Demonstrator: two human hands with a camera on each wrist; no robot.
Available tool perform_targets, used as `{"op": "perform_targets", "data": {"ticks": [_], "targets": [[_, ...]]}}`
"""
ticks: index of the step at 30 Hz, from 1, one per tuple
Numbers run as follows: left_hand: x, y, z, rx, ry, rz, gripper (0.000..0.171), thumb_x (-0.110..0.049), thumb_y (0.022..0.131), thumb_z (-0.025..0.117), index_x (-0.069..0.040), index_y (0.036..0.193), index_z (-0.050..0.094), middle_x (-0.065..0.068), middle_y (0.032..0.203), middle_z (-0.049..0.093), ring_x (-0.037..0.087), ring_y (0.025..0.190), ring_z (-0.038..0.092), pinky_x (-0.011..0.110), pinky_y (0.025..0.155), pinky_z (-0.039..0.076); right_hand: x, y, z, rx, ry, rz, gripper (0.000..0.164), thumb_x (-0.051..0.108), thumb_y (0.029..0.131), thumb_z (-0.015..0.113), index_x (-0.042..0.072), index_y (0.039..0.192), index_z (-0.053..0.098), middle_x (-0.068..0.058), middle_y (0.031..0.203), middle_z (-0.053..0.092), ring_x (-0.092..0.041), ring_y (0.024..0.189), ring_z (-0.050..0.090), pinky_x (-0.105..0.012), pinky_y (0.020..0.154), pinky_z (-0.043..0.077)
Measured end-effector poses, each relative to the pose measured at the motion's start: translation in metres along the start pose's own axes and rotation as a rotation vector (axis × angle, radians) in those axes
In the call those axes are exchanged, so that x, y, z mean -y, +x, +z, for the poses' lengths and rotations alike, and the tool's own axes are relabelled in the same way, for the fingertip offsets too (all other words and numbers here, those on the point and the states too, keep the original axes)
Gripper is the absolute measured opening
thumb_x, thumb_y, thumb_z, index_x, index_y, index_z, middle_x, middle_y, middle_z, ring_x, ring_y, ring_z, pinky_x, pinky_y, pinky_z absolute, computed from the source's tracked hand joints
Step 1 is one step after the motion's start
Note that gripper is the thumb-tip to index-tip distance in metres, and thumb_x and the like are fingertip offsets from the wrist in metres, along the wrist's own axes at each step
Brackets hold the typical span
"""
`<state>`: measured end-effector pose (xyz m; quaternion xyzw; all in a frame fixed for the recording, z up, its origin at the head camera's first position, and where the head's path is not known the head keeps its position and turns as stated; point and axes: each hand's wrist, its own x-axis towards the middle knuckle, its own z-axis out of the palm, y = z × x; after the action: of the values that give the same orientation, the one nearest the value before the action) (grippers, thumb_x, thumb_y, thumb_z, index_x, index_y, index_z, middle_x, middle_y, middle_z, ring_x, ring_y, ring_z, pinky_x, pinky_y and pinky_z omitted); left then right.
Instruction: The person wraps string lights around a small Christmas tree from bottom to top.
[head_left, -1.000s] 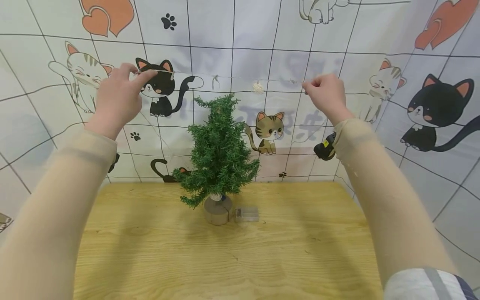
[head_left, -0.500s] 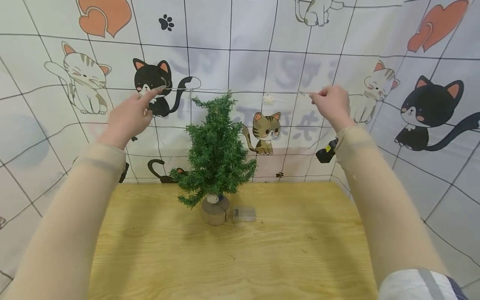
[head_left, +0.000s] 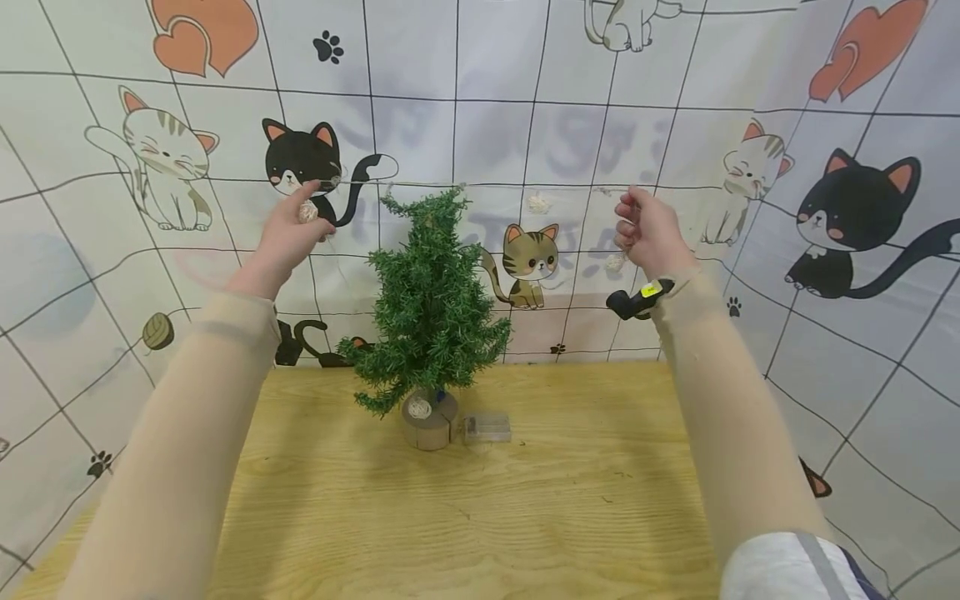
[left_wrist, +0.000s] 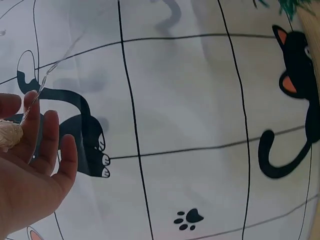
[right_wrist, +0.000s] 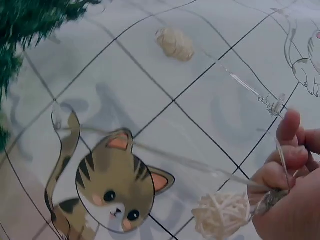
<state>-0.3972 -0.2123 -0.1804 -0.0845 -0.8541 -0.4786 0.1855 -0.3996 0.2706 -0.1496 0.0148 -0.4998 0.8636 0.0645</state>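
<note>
A string of fairy lights [right_wrist: 246, 86] with white wicker balls stretches between my hands, level with the top of a small green Christmas tree [head_left: 427, 292]. My left hand [head_left: 283, 237] holds its left end; a wicker ball [left_wrist: 10, 135] sits between thumb and fingers. On the other side, my right hand [head_left: 651, 232] pinches the wire with curled fingers. Below those fingers hangs one ball [right_wrist: 222, 215], while another ball [head_left: 538, 203] dangles between the tree and the right hand. The wire meets or passes by the treetop; contact is unclear.
The tree's round wooden base [head_left: 429, 435] stands on the wooden table [head_left: 465, 517], with a wicker ball [head_left: 419, 407] at its trunk. Right beside it lies a clear battery box [head_left: 487, 427]. A cat-print curtain [head_left: 480, 50] encloses the back and sides.
Both hands have come down, bringing the wire to treetop height. My left hand has moved right and turned, showing a ball. My right hand has turned, its fingers curling further in.
</note>
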Motion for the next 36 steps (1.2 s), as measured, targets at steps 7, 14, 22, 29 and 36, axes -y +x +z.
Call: {"op": "perform_targets", "data": {"ticks": [7, 14, 22, 29, 36], "targets": [[-0.005, -0.001, 0.005, 0.006, -0.180, -0.068, 0.068, -0.017, 0.093, 0.052, -0.031, 0.154, 0.025, 0.000, 0.109, 0.053, 0.011, 0.077, 0.053, 0.029, 0.067, 0.037, 0.003, 0.005, 0.008, 0.089, 0.556, 0.083, 0.034, 0.024, 0.102, 0.050, 0.003, 0.076, 0.050, -0.012, 0.099, 0.071, -0.025, 0.083, 0.067, -0.032, 0.073, 0.052], [-0.019, 0.003, -0.002, 0.023, -0.258, -0.095, 0.060, -0.027, 0.099, 0.049, -0.033, 0.154, 0.027, -0.008, 0.084, 0.059, 0.012, 0.079, 0.050, 0.033, 0.076, 0.036, 0.000, 0.007, 0.017, 0.189, 0.628, -0.025, 0.030, 0.022, 0.102, 0.051, 0.002, 0.079, 0.048, -0.013, 0.121, 0.066, -0.023, 0.125, 0.054, -0.036, 0.104, 0.040], [-0.004, 0.014, 0.003, 0.221, -0.117, -0.121, 0.067, -0.035, 0.101, 0.046, -0.035, 0.156, 0.008, -0.011, 0.090, 0.059, 0.018, 0.090, 0.050, 0.039, 0.084, 0.033, -0.020, 0.015, 0.013, 0.187, 0.574, -0.113, 0.029, 0.025, 0.103, 0.047, 0.005, 0.082, 0.048, -0.003, 0.145, 0.048, -0.017, 0.133, 0.044, -0.035, 0.111, 0.030], [0.017, 0.012, 0.017, 0.303, -0.075, -0.136, 0.066, -0.035, 0.102, 0.044, -0.032, 0.157, 0.008, -0.005, 0.095, 0.061, 0.031, 0.105, 0.049, 0.046, 0.087, 0.035, -0.036, 0.022, 0.000, 0.149, 0.464, -0.158, 0.026, 0.025, 0.104, 0.044, 0.006, 0.087, 0.049, 0.002, 0.149, 0.042, -0.012, 0.135, 0.039, -0.032, 0.111, 0.028], [0.018, 0.009, 0.031, 0.346, -0.030, -0.119, 0.065, -0.034, 0.102, 0.045, -0.028, 0.157, 0.010, 0.003, 0.099, 0.059, 0.029, 0.096, 0.052, 0.039, 0.075, 0.035, -0.046, 0.021, -0.014, 0.113, 0.387, -0.188, 0.024, 0.027, 0.105, 0.041, 0.008, 0.092, 0.049, 0.003, 0.152, 0.038, -0.014, 0.139, 0.033, -0.033, 0.113, 0.025]]}}
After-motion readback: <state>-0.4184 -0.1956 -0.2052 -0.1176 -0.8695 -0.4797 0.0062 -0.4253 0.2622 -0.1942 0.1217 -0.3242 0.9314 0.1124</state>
